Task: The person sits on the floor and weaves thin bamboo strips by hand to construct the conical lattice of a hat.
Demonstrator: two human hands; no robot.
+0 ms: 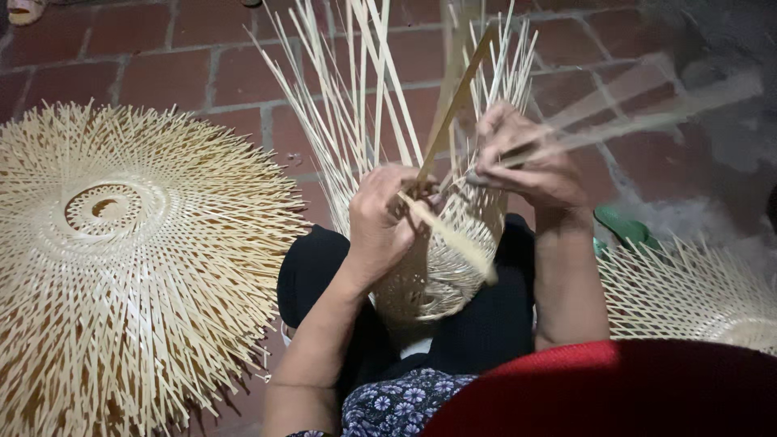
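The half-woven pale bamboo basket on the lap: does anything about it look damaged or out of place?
Nothing stands out. The half-woven pale bamboo basket rests on the lap, loose strips fanning upward. The left hand grips it; the right hand handles strips, blurred by motion.

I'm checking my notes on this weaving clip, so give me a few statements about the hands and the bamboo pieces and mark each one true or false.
1. Both hands work on the half-woven bamboo basket on the lap. True.
2. The left hand rests on the brick floor. False: it grips the basket's side.
3. A large flat woven bamboo piece lies to the person's left. True.
4. The right hand is empty and apart from the work. False: it pinches bamboo strips at the basket's top.
5. The basket's rim is finished. False: loose bamboo splints stick up unwoven.
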